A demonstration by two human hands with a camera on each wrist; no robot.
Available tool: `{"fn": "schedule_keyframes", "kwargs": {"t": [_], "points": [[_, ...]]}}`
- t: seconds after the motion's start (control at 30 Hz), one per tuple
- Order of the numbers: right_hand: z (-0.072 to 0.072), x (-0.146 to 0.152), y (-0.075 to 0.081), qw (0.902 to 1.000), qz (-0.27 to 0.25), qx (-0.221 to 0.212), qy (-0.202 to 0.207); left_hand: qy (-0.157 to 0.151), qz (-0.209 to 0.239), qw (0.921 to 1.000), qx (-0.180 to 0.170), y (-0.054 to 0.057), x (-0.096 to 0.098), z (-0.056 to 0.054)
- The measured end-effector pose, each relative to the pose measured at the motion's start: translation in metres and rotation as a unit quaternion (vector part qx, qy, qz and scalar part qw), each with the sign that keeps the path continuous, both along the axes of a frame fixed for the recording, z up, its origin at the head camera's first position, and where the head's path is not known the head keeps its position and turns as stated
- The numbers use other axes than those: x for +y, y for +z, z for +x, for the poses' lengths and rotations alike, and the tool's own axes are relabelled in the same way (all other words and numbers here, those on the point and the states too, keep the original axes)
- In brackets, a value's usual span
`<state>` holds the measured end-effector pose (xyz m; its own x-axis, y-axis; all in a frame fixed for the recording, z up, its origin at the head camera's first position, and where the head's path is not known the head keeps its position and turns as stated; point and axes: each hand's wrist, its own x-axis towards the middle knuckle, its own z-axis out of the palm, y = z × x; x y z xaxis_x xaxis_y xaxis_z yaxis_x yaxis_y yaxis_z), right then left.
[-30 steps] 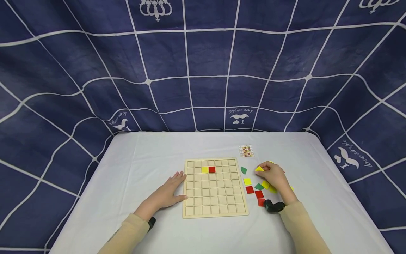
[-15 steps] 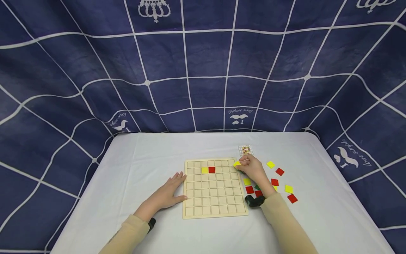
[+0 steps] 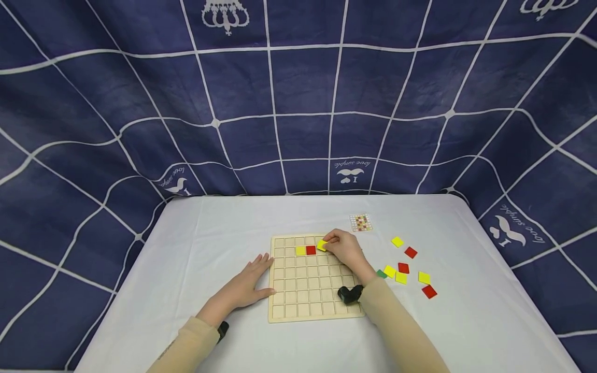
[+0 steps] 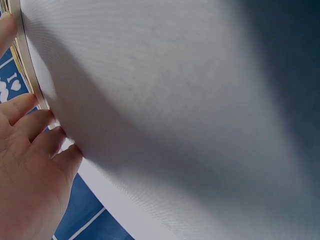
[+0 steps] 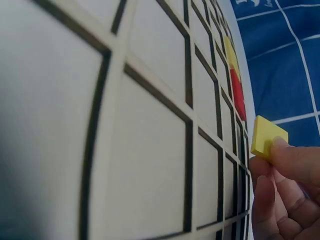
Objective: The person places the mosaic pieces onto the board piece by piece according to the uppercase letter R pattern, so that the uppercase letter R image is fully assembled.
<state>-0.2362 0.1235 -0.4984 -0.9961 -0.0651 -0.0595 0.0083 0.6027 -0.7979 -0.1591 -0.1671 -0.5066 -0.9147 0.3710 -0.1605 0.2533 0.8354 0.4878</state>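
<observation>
Right hand point(image 3: 346, 249) clamped on a yellow square tile point(image 5: 265, 132), thumb on 1 face, fingers behind; the tile is pinched by its near-right part, so most of it sticks out past the fingertips, toward the left. Square outline, so no long axis to line up; what matters is its tilt, as it is angled to the grid rather than flat in a cell. Cannot tell if its lower edge touches the pale wooden grid board point(image 3: 296, 284) or hangs just above. In the head view it sits over the board's far part, just beside and slightly beyond the right side of a flat red square tile point(image 3: 310, 250), which lies in the 2nd row from the far edge. The seated yellow square tile point(image 3: 300, 250) is next to that red, on its left. Right hand is the nearer hand, coming in from the right; left hand point(image 3: 249, 282) is across at the board's left edge, fingers straight and spread, touching the rim, holding nothing. Further out, right of the board, loose yellow and red squares plus a partly covered green piece point(image 3: 382, 273) lie on the white cloth point(image 3: 224, 223); a small printed grid card point(image 3: 361, 223) lies beyond the right hand.
</observation>
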Motion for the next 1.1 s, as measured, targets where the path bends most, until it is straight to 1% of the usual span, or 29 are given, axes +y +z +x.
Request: {"fn": "schedule_keyframes", "kwargs": {"t": [0.17,0.37,0.6,0.77,0.97,1.1], "points": [[0.0008,-0.0052,-0.0021,0.9995,0.02,0.009,0.021,-0.002,0.005,1.0,-0.004,0.0025,0.0003,0.0007],[0.0005,-0.0077,-0.0014,0.9984,0.029,0.02,0.043,-0.004,0.007,1.0,-0.003,0.0029,-0.0011,0.0016],[-0.0007,-0.0071,0.0027,0.998,0.046,0.019,0.038,-0.003,0.006,1.0,-0.002,0.0011,-0.0005,0.0007],[-0.0004,-0.008,0.0021,0.9971,0.053,0.026,0.047,0.002,0.004,1.0,0.0,0.0003,-0.0002,0.0012],[0.0009,-0.0087,0.0006,0.9958,0.065,0.036,0.054,0.0,0.003,1.0,-0.001,-0.0018,0.0003,0.0005],[0.0001,-0.0036,0.0028,0.9968,0.048,0.036,0.053,-0.002,0.002,1.0,0.001,-0.0022,0.0006,-0.0006]]}}
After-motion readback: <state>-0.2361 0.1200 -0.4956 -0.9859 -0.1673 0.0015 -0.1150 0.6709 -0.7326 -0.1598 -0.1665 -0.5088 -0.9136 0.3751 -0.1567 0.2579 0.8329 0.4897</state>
